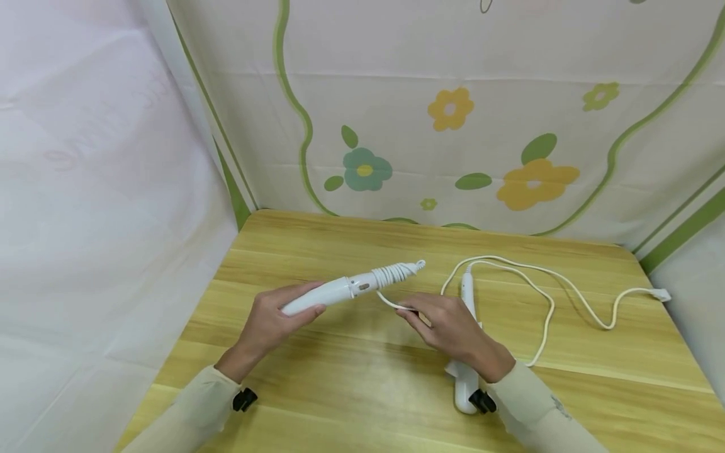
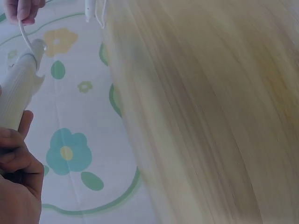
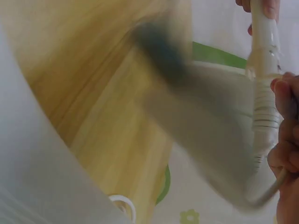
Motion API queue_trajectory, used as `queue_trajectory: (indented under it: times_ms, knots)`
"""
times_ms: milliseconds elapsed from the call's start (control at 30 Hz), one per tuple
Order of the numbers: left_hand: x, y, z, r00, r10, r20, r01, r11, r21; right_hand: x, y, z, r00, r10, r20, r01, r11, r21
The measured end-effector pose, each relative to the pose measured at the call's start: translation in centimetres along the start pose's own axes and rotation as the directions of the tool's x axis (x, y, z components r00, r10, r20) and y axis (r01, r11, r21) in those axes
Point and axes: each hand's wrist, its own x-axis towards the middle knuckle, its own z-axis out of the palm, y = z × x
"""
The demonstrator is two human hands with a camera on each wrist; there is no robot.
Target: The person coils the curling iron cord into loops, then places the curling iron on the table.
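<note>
My left hand (image 1: 270,318) grips the thick end of a white curling iron (image 1: 325,296), held tilted above the table. White cord (image 1: 392,274) is wound in several turns round its narrow end, which finishes in a small loop. My right hand (image 1: 453,327) pinches a free stretch of this cord (image 1: 387,302) between thumb and fingers. Cord and fingers also show in the left wrist view, beside the iron (image 2: 18,88). In the right wrist view the wound turns (image 3: 265,109) are visible, but the cord in front is blurred.
A second white wand-shaped appliance (image 1: 466,396) lies on the wooden table (image 1: 340,390), partly hidden under my right forearm. Its loose cord (image 1: 546,327) loops across the right side to a plug (image 1: 661,294). A flower-printed cloth (image 1: 396,56) hangs behind the table.
</note>
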Motion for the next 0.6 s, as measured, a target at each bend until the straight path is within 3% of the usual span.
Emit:
queue_trajectory:
  times_ms: [133, 267, 467, 600]
  knots:
    - [-0.2, -0.2, -0.2, 0.996, 0.051, 0.073, -0.055, 0.997, 0.052, 0.4, 0.2, -0.4, 0.998, -0.070, 0.008, 0.070, 0.996, -0.047]
    - [-0.3, 0.0, -0.4, 0.985, 0.060, 0.160, -0.070, 0.996, 0.059, 0.9, 0.2, -0.9, 0.994, -0.106, 0.020, 0.107, 0.993, -0.055]
    - [-0.4, 0.2, -0.7, 0.945, 0.130, 0.302, -0.147, 0.988, 0.036, 1.2, 0.3, -1.2, 0.992, -0.118, 0.050, 0.118, 0.993, -0.003]
    - [-0.6, 0.0, -0.9, 0.919, 0.177, 0.354, -0.183, 0.983, -0.015, 1.1, 0.5, -1.1, 0.989, -0.128, 0.079, 0.126, 0.992, 0.029]
